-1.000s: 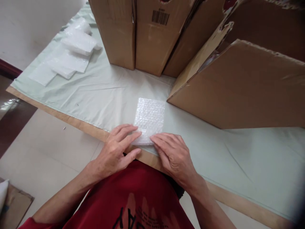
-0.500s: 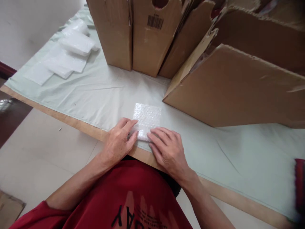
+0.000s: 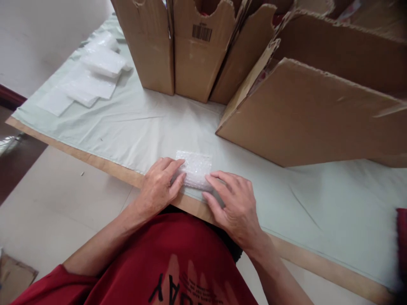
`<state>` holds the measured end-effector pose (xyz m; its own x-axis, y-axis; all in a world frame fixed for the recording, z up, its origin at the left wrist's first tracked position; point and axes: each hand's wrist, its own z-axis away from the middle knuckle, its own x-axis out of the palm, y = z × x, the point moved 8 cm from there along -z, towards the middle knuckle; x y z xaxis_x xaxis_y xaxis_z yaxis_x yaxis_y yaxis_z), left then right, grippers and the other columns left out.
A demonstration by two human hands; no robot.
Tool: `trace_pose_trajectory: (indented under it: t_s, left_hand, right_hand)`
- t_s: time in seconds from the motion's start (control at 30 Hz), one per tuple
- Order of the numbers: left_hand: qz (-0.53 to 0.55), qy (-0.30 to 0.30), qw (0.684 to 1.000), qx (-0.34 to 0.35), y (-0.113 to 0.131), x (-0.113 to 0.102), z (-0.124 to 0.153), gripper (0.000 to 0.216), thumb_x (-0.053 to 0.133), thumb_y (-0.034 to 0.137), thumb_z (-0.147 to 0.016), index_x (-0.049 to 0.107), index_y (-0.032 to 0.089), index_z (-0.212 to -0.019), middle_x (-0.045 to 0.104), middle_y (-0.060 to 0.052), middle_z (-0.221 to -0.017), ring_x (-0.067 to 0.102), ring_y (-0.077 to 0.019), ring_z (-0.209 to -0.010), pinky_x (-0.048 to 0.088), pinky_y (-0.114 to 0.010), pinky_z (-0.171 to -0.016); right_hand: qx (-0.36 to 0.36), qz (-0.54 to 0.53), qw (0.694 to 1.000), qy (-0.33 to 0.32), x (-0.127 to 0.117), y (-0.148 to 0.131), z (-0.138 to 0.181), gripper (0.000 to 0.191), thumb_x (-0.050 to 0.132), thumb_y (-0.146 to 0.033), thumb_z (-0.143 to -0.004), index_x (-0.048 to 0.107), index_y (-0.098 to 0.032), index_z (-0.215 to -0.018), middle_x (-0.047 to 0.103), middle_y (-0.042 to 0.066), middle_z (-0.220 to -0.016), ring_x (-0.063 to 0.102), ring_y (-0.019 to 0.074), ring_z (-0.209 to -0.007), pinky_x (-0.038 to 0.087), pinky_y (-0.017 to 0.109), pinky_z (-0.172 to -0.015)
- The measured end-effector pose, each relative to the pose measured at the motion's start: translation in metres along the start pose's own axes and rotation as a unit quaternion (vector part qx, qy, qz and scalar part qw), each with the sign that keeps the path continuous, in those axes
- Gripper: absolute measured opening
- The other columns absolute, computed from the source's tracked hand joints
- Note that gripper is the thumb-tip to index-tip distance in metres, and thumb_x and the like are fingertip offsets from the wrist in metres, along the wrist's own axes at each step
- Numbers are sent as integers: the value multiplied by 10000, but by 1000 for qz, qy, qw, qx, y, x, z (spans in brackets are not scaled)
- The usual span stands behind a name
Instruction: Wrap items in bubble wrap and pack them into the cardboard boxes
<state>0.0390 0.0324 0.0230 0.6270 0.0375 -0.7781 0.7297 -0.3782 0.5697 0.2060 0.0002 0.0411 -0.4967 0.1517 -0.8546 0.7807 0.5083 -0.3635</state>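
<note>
A small roll of clear bubble wrap point(image 3: 195, 168) lies on the pale green cloth point(image 3: 133, 123) near the table's front edge. My left hand point(image 3: 157, 188) rests on its left end with fingers curled over it. My right hand point(image 3: 233, 203) lies at its right end, fingers spread and pressing on the wrap's near edge. What is inside the wrap does not show.
Several tall cardboard boxes point(image 3: 178, 46) stand at the back, and a large open box point(image 3: 318, 110) lies on the right. A stack of white bubble-wrap pieces point(image 3: 92, 76) sits at the far left. The wooden table edge point(image 3: 104, 165) runs just before my red shirt.
The flat bubble-wrap sheet has been rolled away from me into a shorter bundle. Both hands moved forward with it; the right hand's fingers have spread.
</note>
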Motion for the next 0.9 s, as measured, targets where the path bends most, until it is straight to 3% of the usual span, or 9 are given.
trace_pose_trajectory:
  t_s: [0.1, 0.17, 0.27, 0.37, 0.47, 0.6, 0.7, 0.8, 0.9]
  left_hand:
    - [42, 18, 997, -54, -7, -4, 4, 302, 571, 274, -998, 635, 183, -1279, 665, -103, -1131, 643, -188, -894, 581, -347, -799]
    - [110, 43, 987, -109, -14, -8, 14, 383, 626, 313, -972, 594, 202, -1338, 651, -91, -1153, 648, -175, -898, 591, -329, -793]
    - [271, 50, 942, -193, -18, -2, 30, 526, 659, 331, -954, 497, 216, -1442, 650, -97, -1195, 682, -188, -991, 604, -354, -874]
    - [411, 13, 885, -218, -4, 17, 34, 644, 613, 276, -968, 347, 230, -1553, 626, -134, -1340, 664, -223, -1194, 575, -405, -1014]
    - [443, -20, 873, -203, 13, 26, 27, 716, 548, 226, -989, 217, 252, -1623, 632, -135, -1362, 656, -217, -1218, 563, -398, -1033]
    - [369, -69, 914, -150, 32, 29, 20, 779, 540, 180, -972, 173, 267, -1654, 688, -82, -1103, 700, -181, -948, 610, -322, -820]
    - [324, -117, 937, -65, 52, 41, 18, 856, 560, 148, -939, 127, 296, -1662, 695, -63, -1040, 696, -173, -823, 612, -303, -719]
    - [307, -145, 941, -2, 71, 56, 16, 887, 561, 157, -934, 79, 309, -1663, 719, -46, -981, 697, -172, -730, 596, -268, -624]
    - [260, -143, 952, 69, 86, 56, 6, 865, 570, 182, -933, 122, 346, -1654, 743, -28, -977, 733, -188, -791, 626, -283, -704]
  right_hand:
    - [-36, 19, 998, -39, 13, -4, -8, 257, 586, -206, -1001, 661, -217, -1247, 727, 109, -1241, 644, 294, -1117, 464, 438, -911]
    - [-21, -3, 1000, -21, 14, 0, -14, 223, 568, -194, -1017, 683, -219, -1206, 759, 87, -1164, 671, 270, -1057, 474, 422, -900]
    - [57, -92, 994, 31, 8, 9, -15, 197, 576, -235, -1029, 690, -219, -1190, 781, 60, -1062, 696, 234, -942, 505, 400, -873]
    - [127, -183, 975, 15, 10, 11, -5, 201, 579, -292, -1022, 700, -236, -1173, 778, 51, -1017, 697, 228, -903, 544, 386, -843]
    - [160, -232, 959, -11, 8, 12, 10, 197, 559, -303, -1019, 713, -249, -1130, 768, 55, -1043, 702, 234, -966, 562, 389, -874]
    - [193, -271, 943, -11, -14, 28, 25, 341, 674, -374, -937, 679, -226, -1245, 699, 95, -1245, 692, 235, -1049, 566, 388, -944]
    - [219, -327, 918, -49, -27, 37, 29, 547, 784, -417, -840, 635, -229, -1331, 697, 82, -1224, 692, 212, -978, 577, 347, -898]
    - [231, -328, 914, -68, -38, 42, 28, 292, 775, -257, -820, 705, -242, -1103, 729, 17, -1019, 676, 194, -927, 549, 313, -852]
    - [225, -315, 918, -90, -49, 46, 28, 136, 703, -118, -829, 693, -235, -899, 706, -30, -864, 647, 150, -811, 510, 264, -756]
